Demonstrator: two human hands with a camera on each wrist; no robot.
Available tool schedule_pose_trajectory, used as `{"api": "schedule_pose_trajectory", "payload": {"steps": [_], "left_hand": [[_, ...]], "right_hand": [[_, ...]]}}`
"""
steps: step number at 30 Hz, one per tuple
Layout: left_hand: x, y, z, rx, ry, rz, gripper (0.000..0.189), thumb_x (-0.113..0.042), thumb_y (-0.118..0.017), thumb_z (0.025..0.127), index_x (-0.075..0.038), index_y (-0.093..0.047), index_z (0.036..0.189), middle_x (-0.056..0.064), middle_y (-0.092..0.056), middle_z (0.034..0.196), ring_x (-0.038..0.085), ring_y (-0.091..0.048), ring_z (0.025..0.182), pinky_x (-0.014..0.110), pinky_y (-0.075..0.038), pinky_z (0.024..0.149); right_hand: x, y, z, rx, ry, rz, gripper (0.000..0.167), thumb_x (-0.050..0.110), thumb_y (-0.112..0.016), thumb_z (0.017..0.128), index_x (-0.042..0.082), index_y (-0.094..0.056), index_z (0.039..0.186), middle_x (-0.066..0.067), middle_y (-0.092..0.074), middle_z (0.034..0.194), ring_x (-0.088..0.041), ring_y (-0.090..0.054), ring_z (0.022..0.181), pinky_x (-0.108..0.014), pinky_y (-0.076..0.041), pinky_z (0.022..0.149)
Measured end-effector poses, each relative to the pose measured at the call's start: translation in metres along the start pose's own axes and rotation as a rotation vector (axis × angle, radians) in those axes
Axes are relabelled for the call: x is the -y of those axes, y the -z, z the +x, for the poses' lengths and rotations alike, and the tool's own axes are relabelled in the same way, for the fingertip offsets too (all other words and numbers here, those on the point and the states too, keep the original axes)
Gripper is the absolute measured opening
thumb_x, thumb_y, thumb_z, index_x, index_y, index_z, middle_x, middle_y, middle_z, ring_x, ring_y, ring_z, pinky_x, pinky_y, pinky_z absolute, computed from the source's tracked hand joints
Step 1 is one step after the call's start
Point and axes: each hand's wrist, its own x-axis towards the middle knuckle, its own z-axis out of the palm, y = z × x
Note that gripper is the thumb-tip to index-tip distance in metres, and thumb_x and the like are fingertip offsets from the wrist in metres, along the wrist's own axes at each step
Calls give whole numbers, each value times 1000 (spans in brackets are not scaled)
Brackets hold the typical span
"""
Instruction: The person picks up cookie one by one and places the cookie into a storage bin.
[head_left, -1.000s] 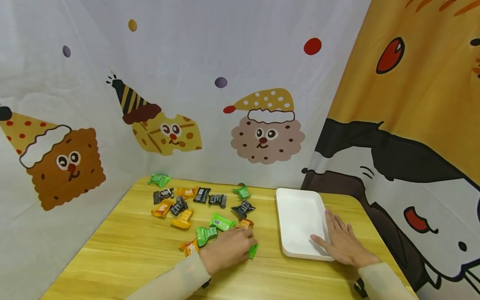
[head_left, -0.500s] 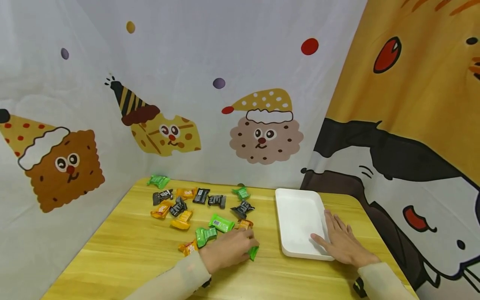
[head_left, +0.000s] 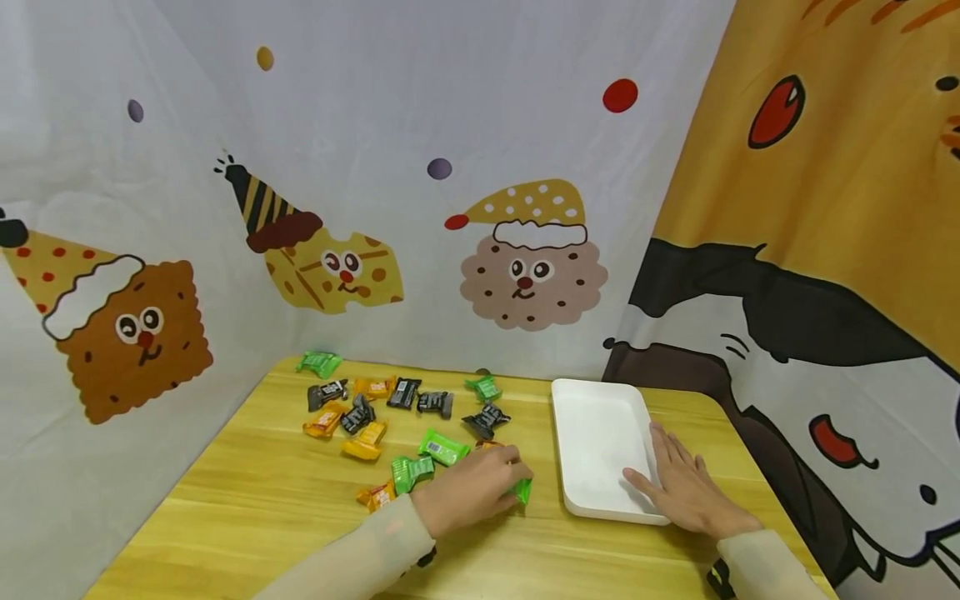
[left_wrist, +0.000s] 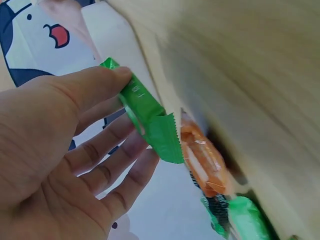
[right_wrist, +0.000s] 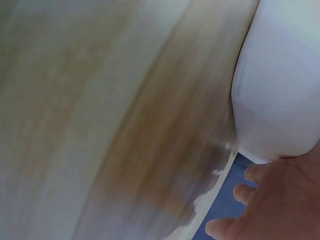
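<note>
My left hand (head_left: 472, 492) pinches a green-wrapped candy (left_wrist: 145, 110) between thumb and fingers, just above the table; in the head view only the candy's end shows past the fingertips. Behind that hand lies an orange-wrapped candy (left_wrist: 202, 157), mostly covered in the head view. To the hand's left are a green candy (head_left: 411, 472), a bright green candy (head_left: 444, 447) and an orange candy (head_left: 377, 497). At the white tray (head_left: 603, 450), my right hand (head_left: 693, 492) rests on the right rim with fingers straight and the thumb over the edge.
Several more wrapped candies in black, orange and green are scattered over the back left of the wooden table (head_left: 247, 517), among them a black candy (head_left: 487, 419). A cartoon-printed curtain (head_left: 360, 100) hangs right behind the table's back edge.
My left hand has moved slightly right and up, taking the green candy along toward the tray. The right hand and the tray have stayed where they were.
</note>
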Motion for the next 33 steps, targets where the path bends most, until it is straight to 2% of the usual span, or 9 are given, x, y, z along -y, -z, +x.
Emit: {"api": "schedule_pose_trajectory", "payload": {"steps": [6, 15, 19, 25, 33], "left_hand": [[-7, 9, 20, -52, 34, -14, 37, -26, -87, 109, -20, -81, 145, -3, -80, 127, 5, -71, 107, 13, -60, 88], [-24, 7, 61, -118, -4, 58, 34, -35, -83, 112, -21, -82, 143, -2, -80, 131, 4, -73, 106, 11, -60, 90], [-31, 3, 81, -100, -9, 72, 33, -35, -82, 112, -22, -82, 143, -4, -80, 128, 2, -69, 101, 10, -58, 86], [-46, -2, 107, -61, -3, 77, 33, -38, -83, 111, -26, -82, 142, -7, -80, 127, 1, -70, 104, 11, -60, 90], [-63, -9, 135, -12, 21, 117, 26, -37, -84, 111, -31, -85, 136, -11, -79, 118, -1, -69, 96, 12, -61, 87]], "right_hand": [[1, 1, 0, -9, 1, 14, 116, 71, -57, 115, -10, -9, 182, -39, -14, 190, -68, -20, 172, -99, -19, 126], [2, 0, 2, -9, -12, 0, 118, 73, -56, 115, -12, -8, 182, -41, -14, 189, -70, -20, 171, -99, -20, 126], [1, 0, 2, -10, -8, 2, 117, 72, -56, 115, -12, -9, 181, -41, -14, 188, -70, -21, 171, -100, -21, 125], [-2, -1, 0, -21, 7, -8, 116, 70, -57, 116, -12, -10, 181, -41, -17, 188, -70, -23, 170, -100, -24, 123], [-1, 1, 0, -9, 16, -5, 114, 69, -55, 117, -12, -8, 182, -41, -16, 188, -71, -22, 170, -101, -22, 122]]}}
